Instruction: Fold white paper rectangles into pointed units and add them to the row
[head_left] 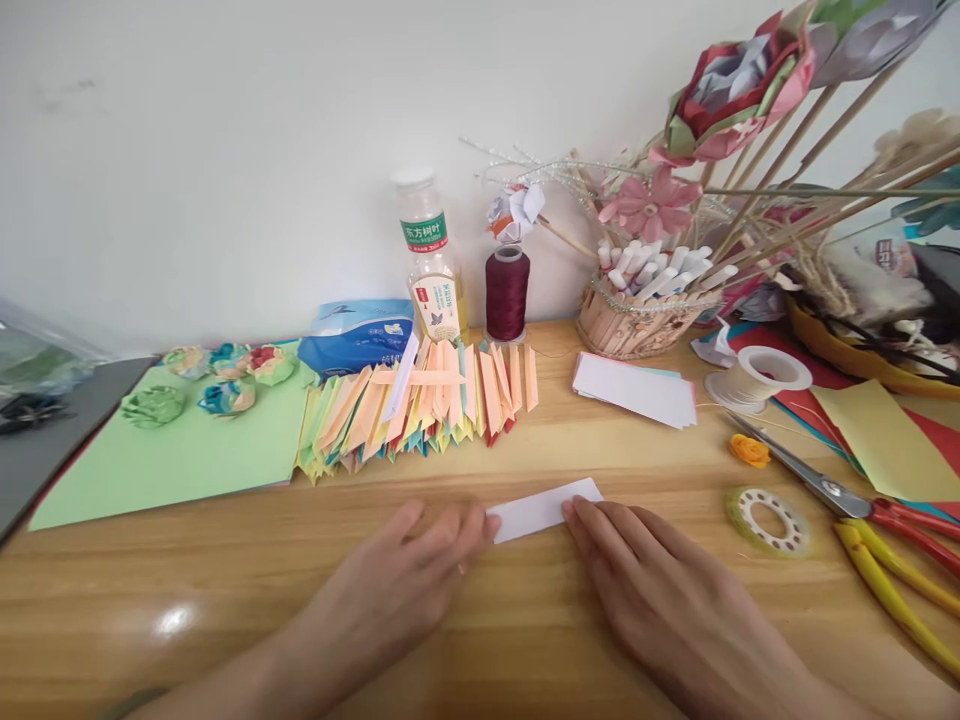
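**Left hand [424, 565] and right hand [656, 560] clamped on a white paper strip [534, 512]**

Head view, the only one: the fingertips of each hand close on the strip near its two ends, left on left, right at the near edge towards the right end. How firmly they pinch cannot be told. The strip lies on the wooden table [225, 590], nearer the person than the maroon thread spool [507, 295], its right end tipped slightly away.

Just in front of the spool and stretching to its left is a heap of folded paper pieces [420, 405] in orange, yellow, green and other colours; these look finished, and there are many. To the spool's right and a little nearer, a stack of paper sheets [634, 390] lies flat and unfolded, so some paper seems left to work. The strip is narrower than those sheets and appears creased lengthwise, which would put it partway: past a flat sheet, not yet pointed like the heap's pieces.

Well left of the spool, paper rosettes [153, 406] sit on a green sheet [217, 470], seemingly complete. Well to its right and nearer are a tape roll [795, 530] and scissors [832, 490], neither touched by a hand.
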